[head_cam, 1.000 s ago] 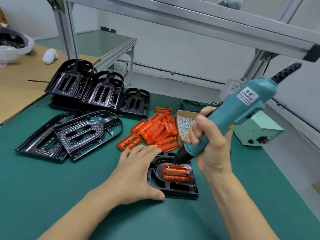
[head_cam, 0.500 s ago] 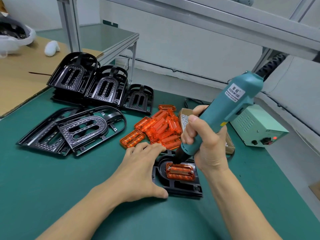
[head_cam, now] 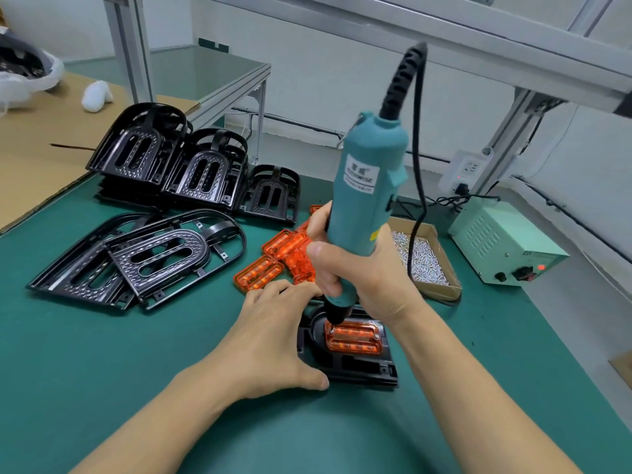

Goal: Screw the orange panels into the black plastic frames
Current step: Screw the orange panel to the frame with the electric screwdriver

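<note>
One screwdriver (head_cam: 367,196) is clasped upright in the right hand (head_cam: 362,278); directly beneath, the orange panel (head_cam: 354,338) lies crosswise; the black frame (head_cam: 345,367) is pressed flat-fingered by the left hand (head_cam: 270,336).

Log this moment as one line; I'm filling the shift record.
step: driving screw | right hand: grips screwdriver, tip on orange panel far-left corner | left hand: steadies black frame

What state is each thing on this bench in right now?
Electric screwdriver: upright, tip on the panel's near-left corner.
Right hand: gripping the screwdriver.
Left hand: fingers flat, steadying the frame.
Orange panel: seated in the black frame.
Loose orange panels: piled, not fitted.
Spare black frames: stacked, no panels.
Screw box: open.
Power supply: red light on.
</note>
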